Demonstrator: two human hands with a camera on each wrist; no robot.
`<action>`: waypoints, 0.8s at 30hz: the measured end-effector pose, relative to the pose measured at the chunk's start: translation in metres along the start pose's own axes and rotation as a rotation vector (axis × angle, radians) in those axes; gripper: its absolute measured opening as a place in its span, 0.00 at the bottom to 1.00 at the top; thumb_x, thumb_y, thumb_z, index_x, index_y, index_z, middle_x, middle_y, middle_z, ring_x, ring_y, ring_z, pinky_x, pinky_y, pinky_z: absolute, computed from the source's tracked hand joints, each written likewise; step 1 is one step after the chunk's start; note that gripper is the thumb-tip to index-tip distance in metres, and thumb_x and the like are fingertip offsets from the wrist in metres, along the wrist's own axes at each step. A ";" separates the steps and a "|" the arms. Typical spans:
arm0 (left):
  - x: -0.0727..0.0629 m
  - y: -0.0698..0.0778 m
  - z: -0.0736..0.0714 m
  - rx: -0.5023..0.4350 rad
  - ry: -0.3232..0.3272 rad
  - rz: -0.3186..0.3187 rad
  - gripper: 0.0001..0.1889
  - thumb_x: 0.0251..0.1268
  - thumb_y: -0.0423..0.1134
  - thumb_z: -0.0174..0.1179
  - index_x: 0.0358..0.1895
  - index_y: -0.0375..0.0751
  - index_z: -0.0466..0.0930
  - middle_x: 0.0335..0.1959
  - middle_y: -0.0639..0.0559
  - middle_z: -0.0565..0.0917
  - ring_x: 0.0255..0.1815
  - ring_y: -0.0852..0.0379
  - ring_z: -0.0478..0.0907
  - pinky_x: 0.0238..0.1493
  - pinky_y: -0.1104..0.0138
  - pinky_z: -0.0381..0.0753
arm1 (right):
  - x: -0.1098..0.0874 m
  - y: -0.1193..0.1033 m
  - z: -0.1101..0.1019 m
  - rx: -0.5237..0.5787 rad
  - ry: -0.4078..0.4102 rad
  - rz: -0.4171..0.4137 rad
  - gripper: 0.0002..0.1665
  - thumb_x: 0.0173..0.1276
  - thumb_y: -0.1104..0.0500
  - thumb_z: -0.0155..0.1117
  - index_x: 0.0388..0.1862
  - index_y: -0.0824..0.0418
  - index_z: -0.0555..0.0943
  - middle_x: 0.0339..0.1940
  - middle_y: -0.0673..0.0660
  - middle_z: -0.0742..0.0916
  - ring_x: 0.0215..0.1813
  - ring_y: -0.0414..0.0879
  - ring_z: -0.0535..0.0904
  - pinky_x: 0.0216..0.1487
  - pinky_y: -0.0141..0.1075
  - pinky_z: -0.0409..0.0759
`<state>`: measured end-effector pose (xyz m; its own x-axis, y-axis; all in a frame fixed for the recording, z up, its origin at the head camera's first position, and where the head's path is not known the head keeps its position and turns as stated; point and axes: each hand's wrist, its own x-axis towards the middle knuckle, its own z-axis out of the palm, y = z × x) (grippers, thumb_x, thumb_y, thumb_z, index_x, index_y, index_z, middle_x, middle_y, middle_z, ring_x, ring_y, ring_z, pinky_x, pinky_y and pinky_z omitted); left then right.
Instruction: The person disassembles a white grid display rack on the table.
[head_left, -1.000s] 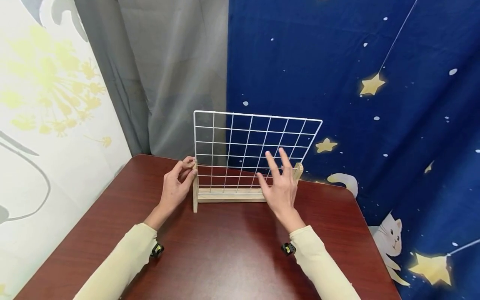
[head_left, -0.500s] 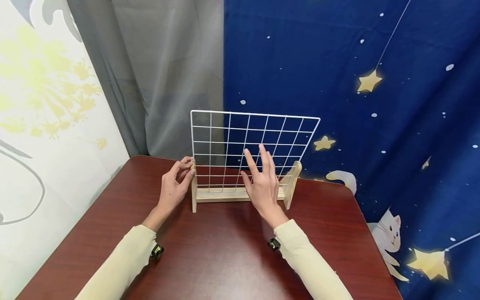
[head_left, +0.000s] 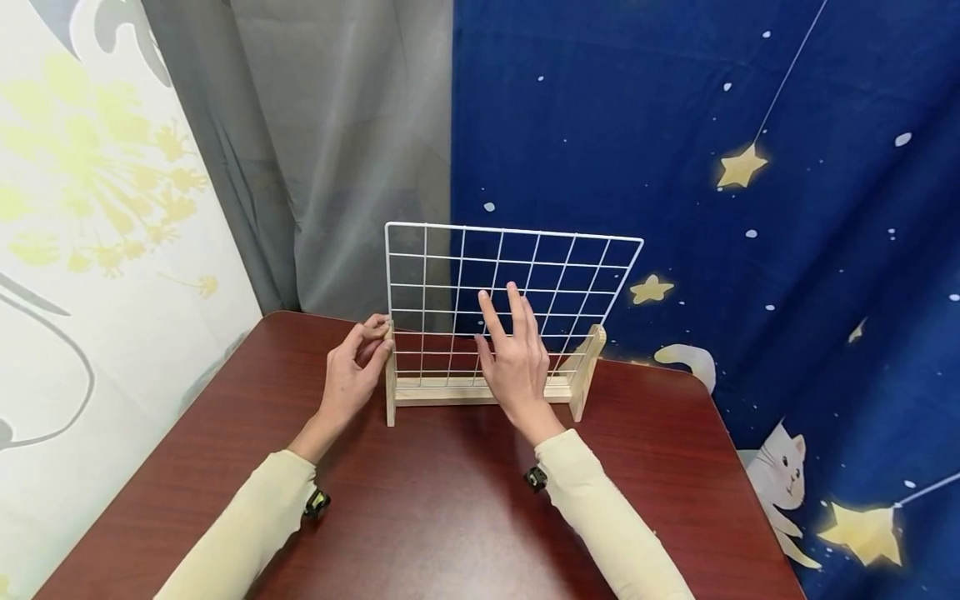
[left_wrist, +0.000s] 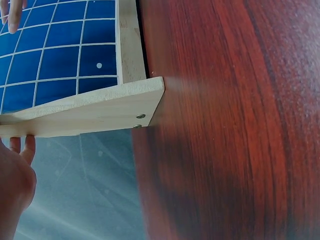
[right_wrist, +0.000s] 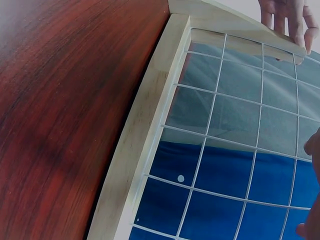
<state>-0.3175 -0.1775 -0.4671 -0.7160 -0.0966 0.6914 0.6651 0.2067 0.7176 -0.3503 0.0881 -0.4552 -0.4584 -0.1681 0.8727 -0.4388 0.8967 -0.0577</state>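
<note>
A white wire grid (head_left: pixel 517 231) stands upright, leaning back, in a pale wooden stand. The stand has a left side panel (head_left: pixel 391 387), a right side panel (head_left: pixel 588 372) and a crossbar (head_left: pixel 442 394) between them. My left hand (head_left: pixel 351 368) pinches the top of the left panel where the grid's edge meets it. In the left wrist view, screw heads (left_wrist: pixel 140 116) show on that panel's outer face. My right hand (head_left: pixel 517 365) is held up in front of the grid's middle, fingers spread and extended, gripping nothing. Its fingers overlap the wires in the head view.
The stand rests on a dark red wood-grain table (head_left: pixel 450 508), near the back edge. Behind hang a grey curtain (head_left: pixel 352 125) and a blue star-print curtain (head_left: pixel 615 108). A white patterned curtain (head_left: pixel 112 350) hangs along the left side.
My right hand has moved left from near the right panel to the grid's middle, uncovering that panel's lower part. The left hand and the stand have stayed in place.
</note>
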 end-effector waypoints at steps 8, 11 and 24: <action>0.000 0.001 0.000 -0.016 0.001 0.004 0.08 0.67 0.18 0.64 0.46 0.19 0.79 0.61 0.24 0.83 0.61 0.68 0.85 0.63 0.71 0.85 | 0.008 -0.003 0.005 -0.045 0.045 0.014 0.44 0.71 0.49 0.74 0.83 0.38 0.67 0.82 0.57 0.72 0.70 0.58 0.78 0.51 0.50 0.91; 0.002 0.001 0.000 -0.020 0.003 -0.001 0.07 0.68 0.19 0.64 0.46 0.18 0.79 0.61 0.24 0.83 0.61 0.65 0.86 0.63 0.71 0.85 | 0.010 -0.004 0.007 -0.057 0.047 0.029 0.44 0.72 0.49 0.73 0.83 0.36 0.66 0.81 0.58 0.73 0.67 0.58 0.78 0.40 0.48 0.91; -0.002 -0.017 0.000 -0.007 0.009 -0.039 0.08 0.69 0.20 0.64 0.47 0.19 0.79 0.61 0.25 0.83 0.62 0.69 0.84 0.64 0.72 0.84 | 0.012 -0.008 0.013 -0.080 0.087 0.081 0.39 0.73 0.53 0.71 0.80 0.33 0.69 0.78 0.53 0.75 0.61 0.56 0.80 0.13 0.39 0.78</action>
<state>-0.3276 -0.1804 -0.4801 -0.7394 -0.1134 0.6636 0.6382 0.1956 0.7446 -0.3623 0.0735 -0.4506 -0.4195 -0.0607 0.9057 -0.3388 0.9362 -0.0941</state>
